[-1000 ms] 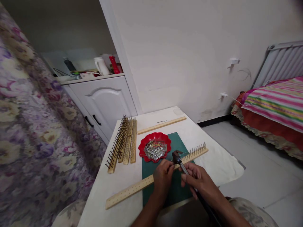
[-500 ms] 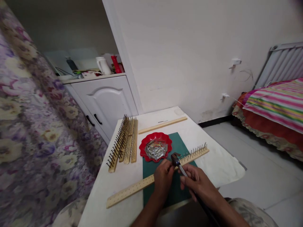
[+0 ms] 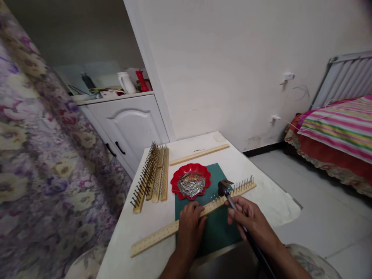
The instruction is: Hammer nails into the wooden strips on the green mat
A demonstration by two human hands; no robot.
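Note:
A long pale wooden strip [image 3: 158,235] lies aslant over the green mat [image 3: 217,228]. Small holes dot its left part, and nails [image 3: 241,187] stand up in rows along its right part. My left hand [image 3: 190,226] lies over the middle of the strip, its fingers bent across the far edge and the thumb on the near side. In my right hand [image 3: 251,219] is a claw hammer [image 3: 232,203], gripped by its handle. The hammer's head hangs over the nailed section and hides some nails. Behind my hands, a red scalloped dish [image 3: 177,170] holds a heap of loose nails [image 3: 192,185].
Several nail-studded strips [image 3: 164,178] lie side by side at the table's left. Near the wall are a bare wooden strip [image 3: 200,154] and a couple of loose nails [image 3: 199,150]. A white cabinet [image 3: 128,128] stands behind, a floral curtain [image 3: 58,155] at left, and a bed [image 3: 343,135] at right.
My left hand has moved left along the strip, away from the hammer, uncovering several standing nails. The hammer head has shifted right and slightly upward in my right hand.

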